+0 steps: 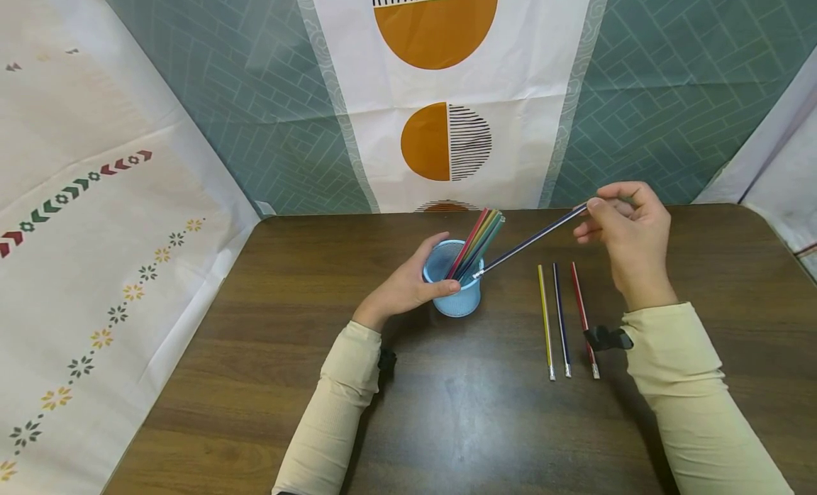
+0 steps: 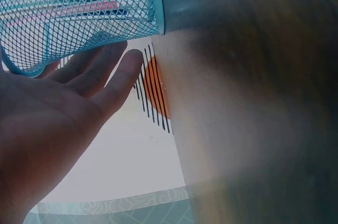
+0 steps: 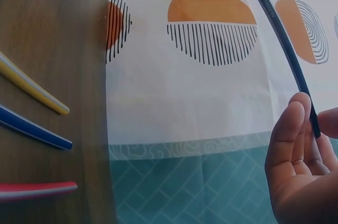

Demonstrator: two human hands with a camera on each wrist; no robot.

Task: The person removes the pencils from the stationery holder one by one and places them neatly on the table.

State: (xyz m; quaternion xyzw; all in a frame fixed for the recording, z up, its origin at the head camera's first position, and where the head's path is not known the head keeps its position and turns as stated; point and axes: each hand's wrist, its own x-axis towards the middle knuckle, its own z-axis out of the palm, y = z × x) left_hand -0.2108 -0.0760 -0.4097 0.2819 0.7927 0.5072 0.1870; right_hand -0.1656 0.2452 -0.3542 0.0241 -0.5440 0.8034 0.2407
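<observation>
Right hand [image 1: 633, 232] pinches a dark pencil [image 1: 535, 240] by one end, the other sloping from those fingertips [image 3: 296, 112] to the mesh cup [image 1: 457, 303] left hand [image 1: 408, 286] grips. Looks mid-transfer, in or out unclear; next needs steady aim.

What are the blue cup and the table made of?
The blue cup looks like painted metal mesh, slightly shiny, with diamond-shaped holes, but could be plastic. The table looks like wood or a wood-look sheet, softly shiny: grain streaks and pale glare show.
</observation>
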